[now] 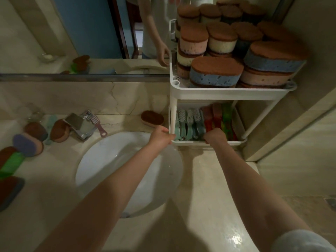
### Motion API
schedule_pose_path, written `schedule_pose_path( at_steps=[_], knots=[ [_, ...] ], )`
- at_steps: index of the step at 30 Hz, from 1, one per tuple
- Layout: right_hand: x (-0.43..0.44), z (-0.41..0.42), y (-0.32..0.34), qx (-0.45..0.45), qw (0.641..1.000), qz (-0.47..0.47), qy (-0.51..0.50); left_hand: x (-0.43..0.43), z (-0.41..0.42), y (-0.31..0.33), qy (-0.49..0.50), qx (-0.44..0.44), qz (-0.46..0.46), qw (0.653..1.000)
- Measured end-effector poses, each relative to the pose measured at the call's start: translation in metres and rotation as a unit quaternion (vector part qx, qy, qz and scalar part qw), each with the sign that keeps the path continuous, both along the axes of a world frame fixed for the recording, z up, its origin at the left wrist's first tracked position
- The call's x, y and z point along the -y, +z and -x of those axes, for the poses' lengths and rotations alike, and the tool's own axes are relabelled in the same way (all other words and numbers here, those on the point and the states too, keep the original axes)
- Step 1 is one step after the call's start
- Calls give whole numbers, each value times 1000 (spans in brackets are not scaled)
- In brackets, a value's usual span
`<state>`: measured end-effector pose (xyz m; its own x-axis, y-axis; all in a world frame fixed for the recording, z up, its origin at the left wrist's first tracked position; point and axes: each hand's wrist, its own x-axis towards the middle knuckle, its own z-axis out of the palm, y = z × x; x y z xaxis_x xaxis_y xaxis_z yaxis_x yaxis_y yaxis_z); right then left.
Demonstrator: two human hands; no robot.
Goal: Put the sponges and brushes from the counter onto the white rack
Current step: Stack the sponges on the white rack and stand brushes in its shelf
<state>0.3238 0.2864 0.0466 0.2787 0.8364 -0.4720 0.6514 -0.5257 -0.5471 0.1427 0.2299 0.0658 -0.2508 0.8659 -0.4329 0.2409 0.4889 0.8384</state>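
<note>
On the far left of the counter point(209, 179) several sponges lie in a loose group, among them a green sponge point(12, 165) and a purple sponge point(27, 144), with two brown-topped ones behind them. A teal brush point(49, 130) lies between these brown ones, and a pink brush point(99, 125) leans beside the metal faucet point(81, 124). The white sink point(109, 160) is in the middle. At the far wall, just left of the rack, one more brown-topped sponge point(152, 118) lies alone. The left hand point(160, 136) reaches to the left near corner of the lower tray of the white rack point(227, 92); its fingers are curled and grip the rim there. The right hand point(214, 136) is at the near edge of the same tray, fingers bent down among the handles, and I cannot tell if it pinches one. In this lower tray teal brushes point(189, 122) stand in a row, with red and green items to their right. The upper tray is full of stacked sponges point(216, 73), blue, pink and cream with brown tops.
</note>
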Motion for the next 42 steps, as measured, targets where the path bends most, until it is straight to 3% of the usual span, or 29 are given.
schedule_pose_path(
  at_steps=[11,16,19,32,38,42],
  knots=[
    [20,15,2,70,992,-97,28,7,20,-6,-9,11,18,1000],
    [47,56,11,-24,979,-103,176,22,71,-12,-28,-23,7,999],
    [60,96,23,-98,955,-32,278,39,120,-11,-3,-30,-2,1000],
    [118,359,25,-107,868,-9,485,181,364,-28,208,-142,-5,968],
    [165,475,9,-34,779,-59,624,259,455,-49,268,-175,40,947],
    [198,535,-8,47,668,-121,733,301,492,-61,272,-225,79,932]
  ],
)
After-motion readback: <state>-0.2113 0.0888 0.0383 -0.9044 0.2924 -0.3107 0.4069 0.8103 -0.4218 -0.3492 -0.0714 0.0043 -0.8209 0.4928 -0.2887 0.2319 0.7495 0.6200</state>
